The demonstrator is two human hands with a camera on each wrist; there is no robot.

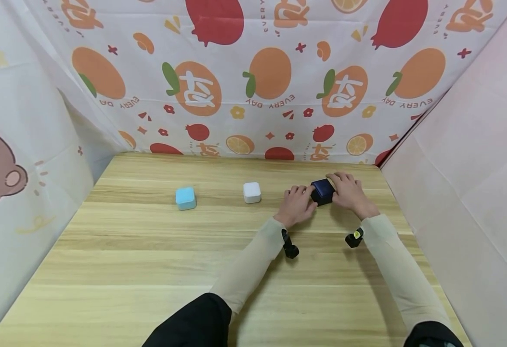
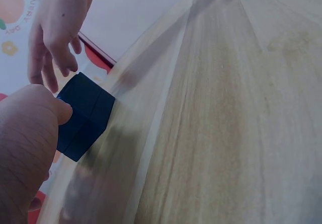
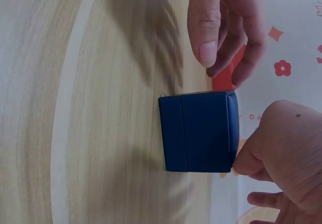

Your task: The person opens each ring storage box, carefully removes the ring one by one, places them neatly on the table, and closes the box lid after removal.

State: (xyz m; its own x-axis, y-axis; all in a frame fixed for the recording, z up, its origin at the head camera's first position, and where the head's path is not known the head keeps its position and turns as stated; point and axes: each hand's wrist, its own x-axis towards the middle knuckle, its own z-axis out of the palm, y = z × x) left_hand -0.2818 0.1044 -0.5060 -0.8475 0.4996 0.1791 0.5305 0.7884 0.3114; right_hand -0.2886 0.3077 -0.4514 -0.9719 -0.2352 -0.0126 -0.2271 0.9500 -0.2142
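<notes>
A small dark blue lidded box [image 1: 322,192] stands on the wooden table, with a seam around its sides in the right wrist view. At its left side is my left hand [image 1: 296,206], fingers loosely bent. The right wrist view shows a gap between that hand's thumb [image 3: 207,53] and the box [image 3: 201,133]. My right hand [image 1: 349,193] is at the box's right side, its thumb [image 3: 245,161] at a lid corner; firm contact cannot be made out. In the left wrist view the right hand's fingers [image 2: 63,58] hang relaxed close above the box [image 2: 85,116].
A white rounded block [image 1: 252,193] sits left of the hands, and a light blue one [image 1: 186,198] farther left. Behind the wooden table [image 1: 149,265] hangs a fruit-patterned cloth [image 1: 227,125]. A pale wall [image 1: 461,168] borders the right side.
</notes>
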